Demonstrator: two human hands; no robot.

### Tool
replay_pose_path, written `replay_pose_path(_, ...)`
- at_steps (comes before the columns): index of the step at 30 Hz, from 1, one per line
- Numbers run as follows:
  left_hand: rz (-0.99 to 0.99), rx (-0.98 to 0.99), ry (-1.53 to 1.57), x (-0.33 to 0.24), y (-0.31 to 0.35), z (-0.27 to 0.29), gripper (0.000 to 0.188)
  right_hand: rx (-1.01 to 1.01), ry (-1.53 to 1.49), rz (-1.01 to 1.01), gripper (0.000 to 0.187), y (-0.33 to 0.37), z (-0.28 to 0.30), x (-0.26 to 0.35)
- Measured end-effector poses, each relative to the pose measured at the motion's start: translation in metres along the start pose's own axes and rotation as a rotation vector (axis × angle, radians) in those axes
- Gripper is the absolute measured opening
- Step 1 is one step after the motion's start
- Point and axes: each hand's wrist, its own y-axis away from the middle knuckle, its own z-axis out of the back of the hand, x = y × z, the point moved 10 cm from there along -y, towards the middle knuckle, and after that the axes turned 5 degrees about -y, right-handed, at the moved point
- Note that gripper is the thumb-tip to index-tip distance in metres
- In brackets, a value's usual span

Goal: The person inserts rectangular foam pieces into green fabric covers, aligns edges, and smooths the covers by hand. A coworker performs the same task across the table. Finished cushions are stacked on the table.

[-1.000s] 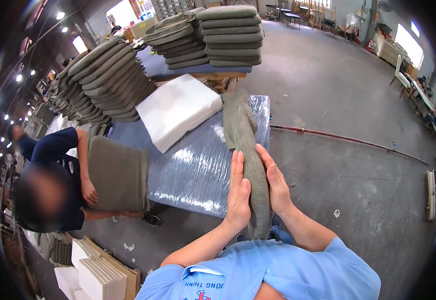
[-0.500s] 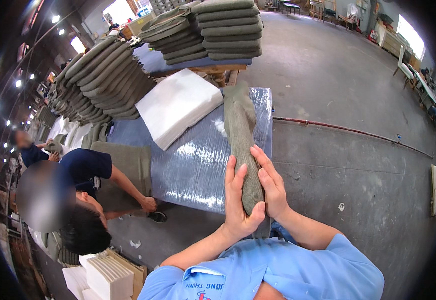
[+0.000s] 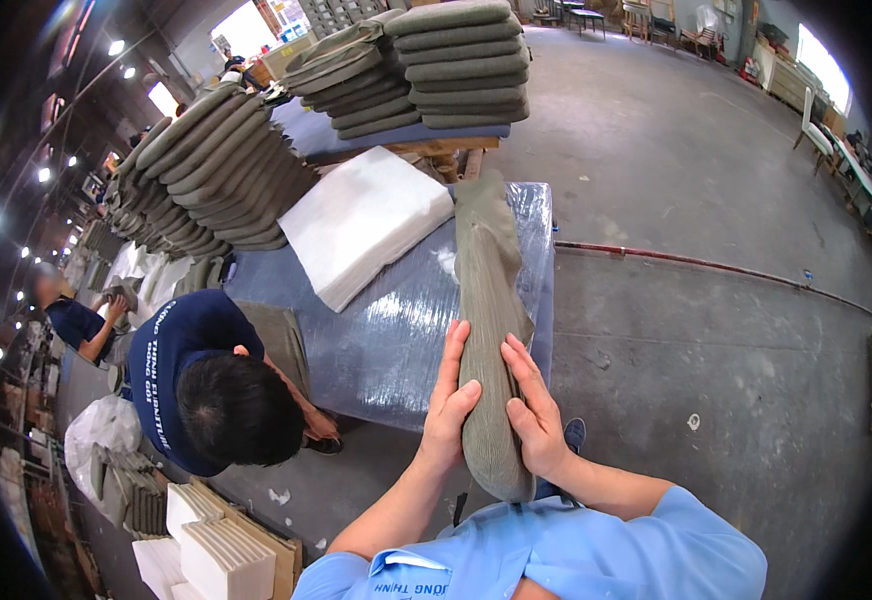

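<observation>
A grey-green fabric cushion point(image 3: 496, 450) stands on edge in front of me, its near end rounded and filled out. Toward the far end its cover point(image 3: 484, 208) lies loose and wrinkled over the wrapped table. My left hand point(image 3: 446, 412) presses against its left face, fingers stretched forward and thumb over the upper edge. From the other side my right hand point(image 3: 541, 415) presses the right face in the same way, so the cushion is held between both palms. The cushion's underside is hidden.
The table point(image 3: 356, 370) has a shiny plastic-wrapped blue top. A stack of white padding sheets point(image 3: 361, 225) lies on it. Piles of grey-green cushions point(image 3: 461, 65) rise behind. A co-worker in dark blue point(image 3: 191, 380) bends at the left, near white foam blocks point(image 3: 226, 560).
The cushion's near end has come closer to me and shows fuller. My hands have moved slightly apart around it. The co-worker at left has shifted and bent lower.
</observation>
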Motion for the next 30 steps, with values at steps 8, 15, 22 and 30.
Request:
replay_pose_path(8, 0.131, 0.009, 0.058, 0.023, -0.026, -0.016, 0.087, -0.045, 0.047, -0.069, 0.06, -0.043, 0.023, -0.031)
replay_pose_path(15, 0.222, -0.013, 0.062, 0.06, -0.101, -0.002, 0.076, -0.12, 0.157, -0.101, 0.065, -0.109, 0.05, -0.083)
replay_pose_path(22, 0.251, -0.145, -0.125, 0.103, -0.178, 0.028, 0.079, -0.259, 0.165, -0.187, 0.071, -0.19, 0.091, -0.138)
replay_pose_path(30, 0.36, 0.133, 0.124, 0.114, -0.218, 0.028, 0.042, -0.293, 0.252, -0.402, 0.073, -0.211, 0.11, -0.149)
